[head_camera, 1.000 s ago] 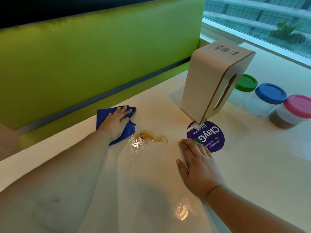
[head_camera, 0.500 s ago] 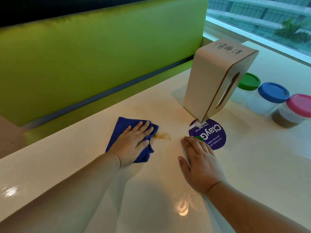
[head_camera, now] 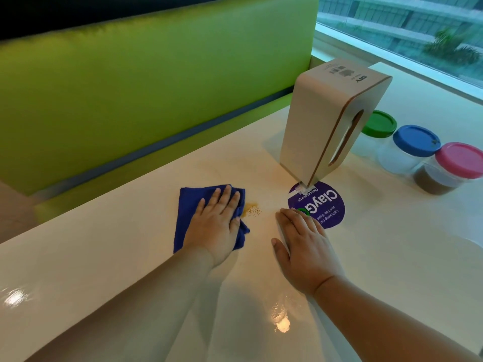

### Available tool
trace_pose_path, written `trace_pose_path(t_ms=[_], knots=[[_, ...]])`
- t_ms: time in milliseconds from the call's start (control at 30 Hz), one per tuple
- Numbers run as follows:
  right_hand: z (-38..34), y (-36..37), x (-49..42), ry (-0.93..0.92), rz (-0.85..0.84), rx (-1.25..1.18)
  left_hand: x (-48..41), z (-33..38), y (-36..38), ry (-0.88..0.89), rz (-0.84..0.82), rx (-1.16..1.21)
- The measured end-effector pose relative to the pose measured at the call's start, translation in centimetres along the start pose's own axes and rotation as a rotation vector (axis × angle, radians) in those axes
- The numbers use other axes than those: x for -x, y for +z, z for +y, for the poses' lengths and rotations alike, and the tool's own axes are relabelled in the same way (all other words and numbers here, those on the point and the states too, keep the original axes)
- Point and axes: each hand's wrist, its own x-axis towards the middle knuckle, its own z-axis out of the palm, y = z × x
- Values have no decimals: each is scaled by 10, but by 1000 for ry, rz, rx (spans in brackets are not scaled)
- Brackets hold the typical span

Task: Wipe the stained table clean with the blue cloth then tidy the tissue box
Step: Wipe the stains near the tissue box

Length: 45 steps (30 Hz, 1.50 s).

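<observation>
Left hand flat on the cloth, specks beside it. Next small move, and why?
Probably slide the left hand and cloth a little rightward over the specks. These brown bits lie uncovered on the table just off the cloth's right edge, between it and the right hand, which rests flat on the table.

The left hand (head_camera: 217, 226), pressing flat on the blue cloth (head_camera: 188, 212), now sits nearer the right hand (head_camera: 305, 246) than a second ago, covering where the wet brown puddle lay. Of the stain (head_camera: 252, 211), only a small speckled patch shows on the worktop (head_camera: 104, 257), just beside the cloth's edge.
</observation>
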Motion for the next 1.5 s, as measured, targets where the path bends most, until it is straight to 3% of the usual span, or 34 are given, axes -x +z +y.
trace_pose_path(t_ms=[100,167,333,433,567,700,867,1033,1167,1267,1400,1500], knots=[[0,1,0,4,-4,-3,8,2,1,78,-34,-22],[1,2,-1,3,2,0,1,-2,-2,21,-38,15],[1,2,-1,3,-3,-7,-21,19,-12,-190,-67,349],[2,1,-2,-14,-11,-5,-16,38,-17,-133,-124,475],[2,2,0,-26,11,-1,1,44,-6,73,-138,161],[1,3,0,-17,22,-7,-5,36,-4,59,-72,4],[2,3,0,-19,24,-18,2,31,3,137,-55,-53],[1,1,1,-6,22,-11,-15,16,-2,-40,-25,-49],[2,2,-1,-13,16,-21,6,27,3,96,-41,-46],[1,1,0,-6,12,-29,0,19,-1,56,-30,-30],[-1,0,1,5,27,-33,-18,19,-7,-124,-47,125],[0,0,1,-10,17,-55,-25,30,-19,-157,-117,525]])
